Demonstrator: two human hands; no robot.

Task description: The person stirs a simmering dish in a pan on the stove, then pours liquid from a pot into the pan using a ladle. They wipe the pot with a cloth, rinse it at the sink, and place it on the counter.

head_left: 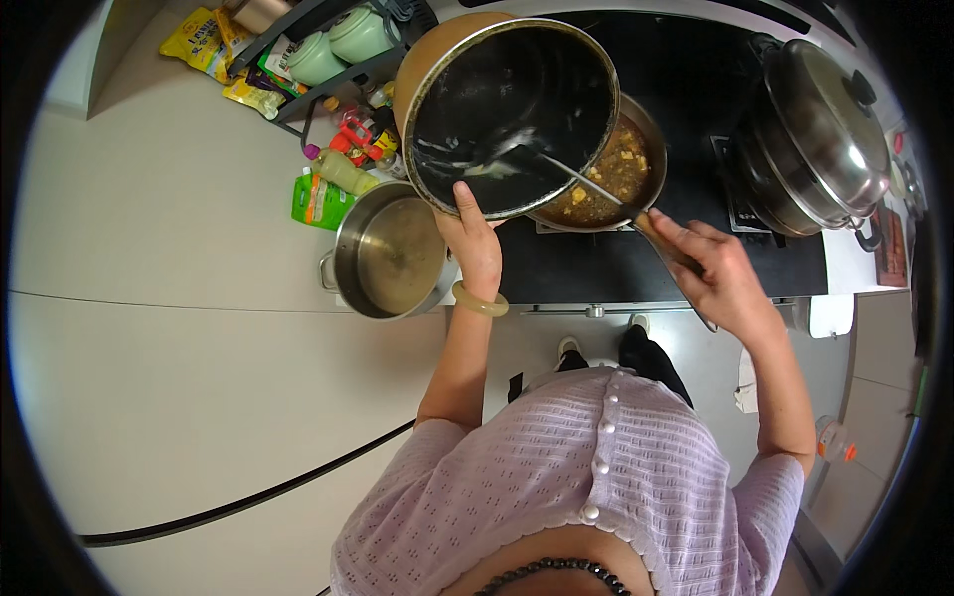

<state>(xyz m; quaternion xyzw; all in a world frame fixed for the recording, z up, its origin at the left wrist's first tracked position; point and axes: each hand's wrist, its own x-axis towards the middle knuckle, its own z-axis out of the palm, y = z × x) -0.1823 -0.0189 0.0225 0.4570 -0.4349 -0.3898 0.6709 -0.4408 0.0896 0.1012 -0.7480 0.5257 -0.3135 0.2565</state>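
Note:
My left hand grips the lower rim of a deep pot, thumb inside the edge. The pot is brown outside and black inside, tipped so its mouth faces me, with pale residue low on its wall. In my right hand is the wooden handle of a metal-shafted utensil. Its far end reaches into the pot at the residue; the exact head shape is unclear. Below and partly behind the pot sits a frying pan, holding brown sauce with yellowish chunks.
Left of the pot, a steel pot holds cloudy liquid. A lidded steel steamer pot stands right on the black cooktop. Condiment bottles, a green pouch and a rack with pale green jars line the left.

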